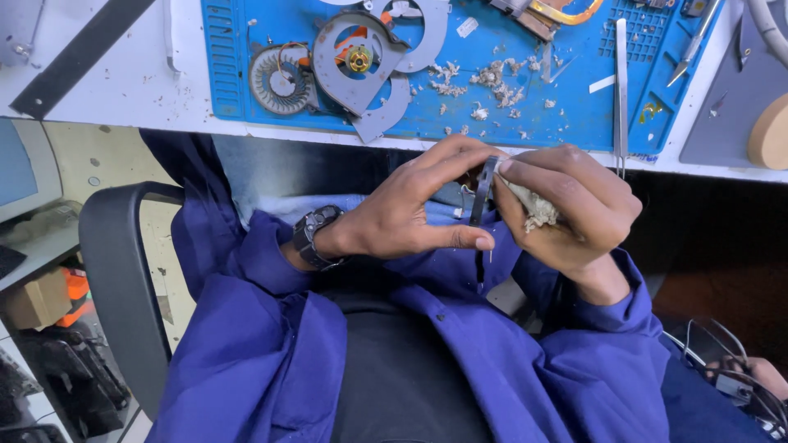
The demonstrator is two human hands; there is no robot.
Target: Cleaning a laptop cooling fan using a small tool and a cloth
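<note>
My left hand (410, 205) grips a thin dark fan part (483, 193) edge-on, thumb below and fingers above, held over my lap just in front of the table edge. My right hand (566, 209) pinches a wad of whitish, dirty tissue (533, 209) against that part. On the blue work mat (574, 107) lie a fan rotor (279, 79) with a round blade ring and grey metal fan housing plates (361, 61). A watch sits on my left wrist.
Bits of dust and tissue (492, 82) litter the mat. Tweezers (621, 82) lie on its right side, a round tan disc (771, 135) at the far right. A black chair armrest (115, 262) is at left. Cables (730, 369) lie at the lower right.
</note>
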